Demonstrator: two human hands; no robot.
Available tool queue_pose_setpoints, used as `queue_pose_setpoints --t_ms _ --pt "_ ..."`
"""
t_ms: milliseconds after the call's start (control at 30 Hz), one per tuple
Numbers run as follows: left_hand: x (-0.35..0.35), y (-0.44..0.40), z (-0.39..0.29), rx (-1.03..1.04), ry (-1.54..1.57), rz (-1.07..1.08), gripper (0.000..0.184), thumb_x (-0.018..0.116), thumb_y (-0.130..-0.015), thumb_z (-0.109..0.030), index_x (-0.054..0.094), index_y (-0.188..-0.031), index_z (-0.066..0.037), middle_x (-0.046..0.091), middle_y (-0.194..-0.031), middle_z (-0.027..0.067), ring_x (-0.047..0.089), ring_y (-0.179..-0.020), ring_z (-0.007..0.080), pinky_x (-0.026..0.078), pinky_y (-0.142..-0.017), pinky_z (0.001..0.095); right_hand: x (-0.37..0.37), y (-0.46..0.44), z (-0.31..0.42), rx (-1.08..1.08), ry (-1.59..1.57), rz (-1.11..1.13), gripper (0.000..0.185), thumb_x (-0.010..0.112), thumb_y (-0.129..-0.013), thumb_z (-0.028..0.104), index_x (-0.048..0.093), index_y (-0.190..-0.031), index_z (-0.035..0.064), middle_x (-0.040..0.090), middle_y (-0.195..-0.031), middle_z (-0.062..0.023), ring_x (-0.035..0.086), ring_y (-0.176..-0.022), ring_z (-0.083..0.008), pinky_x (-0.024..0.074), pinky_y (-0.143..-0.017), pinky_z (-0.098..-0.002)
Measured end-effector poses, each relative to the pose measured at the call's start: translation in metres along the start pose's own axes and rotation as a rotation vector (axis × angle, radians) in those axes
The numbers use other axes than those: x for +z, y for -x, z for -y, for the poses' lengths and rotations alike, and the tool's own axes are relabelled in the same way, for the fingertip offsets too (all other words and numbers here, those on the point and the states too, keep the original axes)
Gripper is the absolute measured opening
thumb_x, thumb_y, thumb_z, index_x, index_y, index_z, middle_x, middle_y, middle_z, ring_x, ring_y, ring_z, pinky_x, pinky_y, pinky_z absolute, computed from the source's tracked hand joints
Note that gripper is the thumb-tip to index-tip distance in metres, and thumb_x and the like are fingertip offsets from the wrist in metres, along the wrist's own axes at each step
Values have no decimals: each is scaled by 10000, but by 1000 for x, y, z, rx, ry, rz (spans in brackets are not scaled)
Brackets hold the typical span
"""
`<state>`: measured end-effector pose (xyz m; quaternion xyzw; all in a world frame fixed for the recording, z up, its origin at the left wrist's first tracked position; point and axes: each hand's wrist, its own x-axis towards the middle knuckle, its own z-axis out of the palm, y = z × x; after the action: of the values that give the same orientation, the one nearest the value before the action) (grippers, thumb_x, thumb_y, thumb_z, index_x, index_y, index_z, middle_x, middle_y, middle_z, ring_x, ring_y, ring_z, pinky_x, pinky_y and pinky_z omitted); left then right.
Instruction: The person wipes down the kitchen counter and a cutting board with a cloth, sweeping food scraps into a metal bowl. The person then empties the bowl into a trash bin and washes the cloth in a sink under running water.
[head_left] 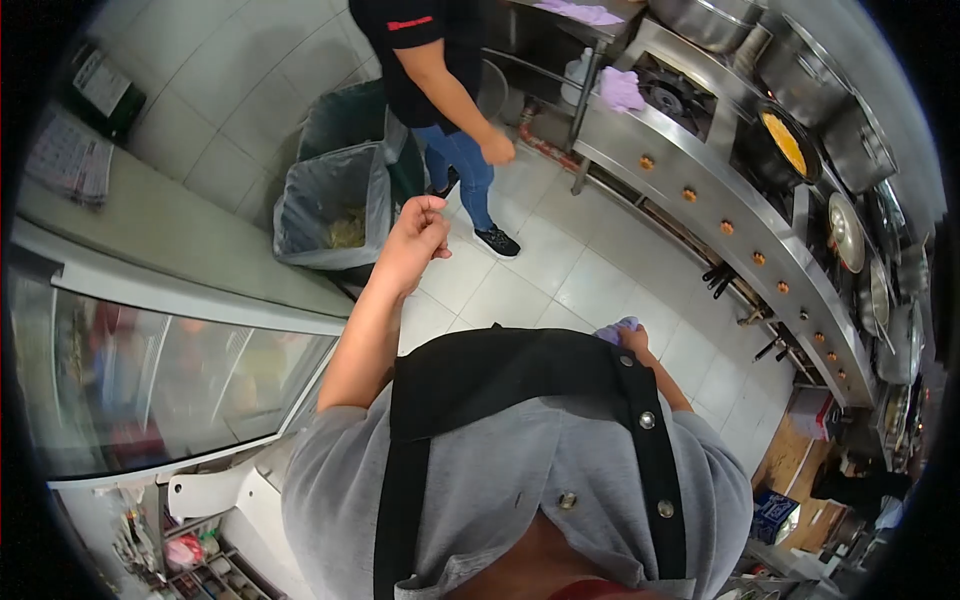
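Note:
My left hand [412, 243] is raised in front of me with its fingers curled in, and nothing shows in it. Behind it stands a bin with a grey plastic liner [300, 205] and some yellowish-green waste inside. Low at my right side, my right hand [632, 341] is closed on a purple cloth [612, 330]; my apron [500, 375] partly hides that arm. Another purple cloth [621, 90] is draped over the stove's front edge, away from both hands.
A person in a black T-shirt [440, 75] stands ahead, close to the bins. Along the right runs a steel stove [690, 165] with large pots [805, 75] and a pan of yellow food [783, 140]. A glass-fronted fridge [170, 385] is on my left.

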<state>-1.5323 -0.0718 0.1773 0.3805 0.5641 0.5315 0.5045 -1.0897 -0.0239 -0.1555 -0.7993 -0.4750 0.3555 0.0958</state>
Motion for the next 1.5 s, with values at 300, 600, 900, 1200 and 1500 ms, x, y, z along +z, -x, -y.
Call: queue_pose_setpoints --t_ms 300,600,900,1200,1500 --pt "-133 32 14 8 94 -138 283 510 -847 -78 426 -1117 -75 479 -816 -14 476 -674 70 433 -604 237 112 67 105 -259 -70 304 552 627 -726 270 467 -1164 -25 608 -997 -192 604 -897 -270 486 -761 -349" --pt "-234 68 12 82 113 -387 271 498 -848 -76 455 -1115 -58 479 -814 -9 477 -676 87 433 -601 246 223 136 256 -745 101 596 511 636 -653 274 527 -1065 -8 610 -895 -205 593 -857 -337 471 -755 -386" --pt "-255 66 29 12 119 -383 273 488 -856 -55 419 -1119 -44 474 -813 -4 466 -632 72 441 -577 234 250 146 350 -684 -148 762 387 627 -717 199 511 -1023 -7 605 -913 -172 593 -839 -274 470 -732 -357" --pt "-219 -33 34 -127 94 -208 299 484 -842 -72 421 -1134 -60 475 -799 5 465 -650 92 421 -583 237 216 19 411 -366 -545 270 310 559 -787 96 477 -1071 4 577 -985 -122 586 -846 -223 491 -718 -336" --pt "-191 -197 -22 -73 -16 -224 278 487 -859 -81 417 -1128 -59 455 -818 4 459 -673 90 429 -594 245 163 -126 498 -300 -774 288 387 562 -775 106 461 -1128 -15 568 -1024 -142 579 -884 -229 487 -732 -336"
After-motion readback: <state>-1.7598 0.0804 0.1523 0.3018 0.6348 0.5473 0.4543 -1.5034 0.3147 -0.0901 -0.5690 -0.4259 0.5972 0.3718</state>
